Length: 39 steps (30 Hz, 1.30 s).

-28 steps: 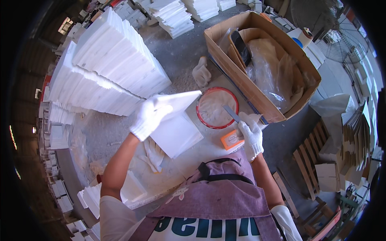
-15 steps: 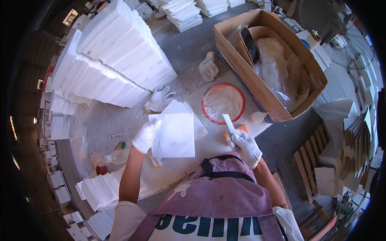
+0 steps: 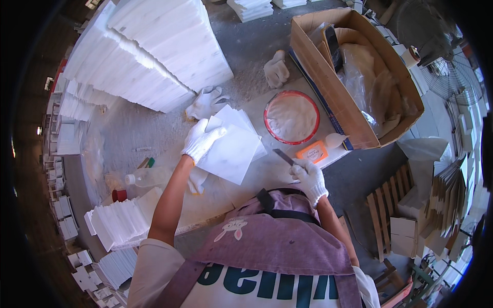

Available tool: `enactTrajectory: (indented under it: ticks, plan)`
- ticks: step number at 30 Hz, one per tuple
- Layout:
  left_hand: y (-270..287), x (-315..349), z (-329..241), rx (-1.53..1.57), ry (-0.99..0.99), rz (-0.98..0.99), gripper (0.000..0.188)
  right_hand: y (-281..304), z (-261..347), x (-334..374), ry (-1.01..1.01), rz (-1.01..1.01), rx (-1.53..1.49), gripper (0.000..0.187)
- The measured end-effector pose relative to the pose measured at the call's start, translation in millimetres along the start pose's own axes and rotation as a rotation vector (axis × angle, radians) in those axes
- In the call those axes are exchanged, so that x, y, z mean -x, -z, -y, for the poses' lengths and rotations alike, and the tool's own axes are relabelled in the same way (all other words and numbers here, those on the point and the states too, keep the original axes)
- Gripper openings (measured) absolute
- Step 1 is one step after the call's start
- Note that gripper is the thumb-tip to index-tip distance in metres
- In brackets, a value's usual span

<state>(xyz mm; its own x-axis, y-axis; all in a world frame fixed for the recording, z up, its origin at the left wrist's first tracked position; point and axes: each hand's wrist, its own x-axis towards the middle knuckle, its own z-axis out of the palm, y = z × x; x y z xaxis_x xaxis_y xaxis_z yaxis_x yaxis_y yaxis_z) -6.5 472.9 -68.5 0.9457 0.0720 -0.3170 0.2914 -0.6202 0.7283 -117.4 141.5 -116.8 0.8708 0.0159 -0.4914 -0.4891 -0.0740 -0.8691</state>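
My left hand [image 3: 202, 139], in a white knit glove, grips a square white marble-like tile [image 3: 232, 155] by its upper left edge, fingers on top. The tile lies turned at an angle over more white tiles [image 3: 246, 122]. My right hand [image 3: 308, 179], gloved too, is closed round a narrow flat scraper [image 3: 283, 156] whose dark blade points up and left. An orange pad [image 3: 312, 152] lies just beyond the right hand. Behind it stands a round, red-rimmed tub [image 3: 317, 119] filled with whitish material.
Tall stacks of white slabs [image 3: 164, 46] stand at the far left. A cardboard box [image 3: 328, 77] with plastic wrap sits at the right. Loose gloves [image 3: 276, 69], a clear bottle [image 3: 149, 178] and a tile row [image 3: 123, 218] lie on the dusty table. A wooden pallet [image 3: 377, 220] is lower right.
The tile has turned from square-on to a slant, and my left hand has moved up over its edge. My right hand has shifted down, uncovering the orange pad; the blade now looks dark.
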Motion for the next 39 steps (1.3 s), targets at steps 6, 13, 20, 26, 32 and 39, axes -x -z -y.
enactTrajectory:
  ticks: [6, 13, 20, 26, 32, 39]
  plan:
    - [-19.1, 15.2, -2.4, -0.560, -0.246, -0.328, 0.054, 3.0, 1.8, -1.2, 0.032, 0.033, -0.112, 0.026]
    - [-41.2, 27.5, -8.2, -0.516, -0.401, -0.250, 0.057, -11.1, 38.1, -17.8, 0.171, 0.060, -0.149, 0.031]
    - [-70.7, 27.3, 1.3, -0.490, -0.513, -0.358, 0.042, -21.3, 53.5, -32.0, 0.100, 0.224, -0.062, 0.034]
    - [-78.7, 28.0, 2.1, -0.510, -0.526, -0.475, 0.034, -26.1, 56.4, -24.5, 0.086, 0.273, 0.061, 0.034]
    - [-74.7, 30.0, -2.4, -0.583, -0.552, -0.462, 0.031, -31.7, 60.8, -29.2, 0.222, 0.280, 0.221, 0.033]
    - [-73.6, 28.8, -2.3, -0.577, -0.548, -0.467, 0.030, -29.2, 50.4, -21.7, 0.303, 0.260, 0.364, 0.041]
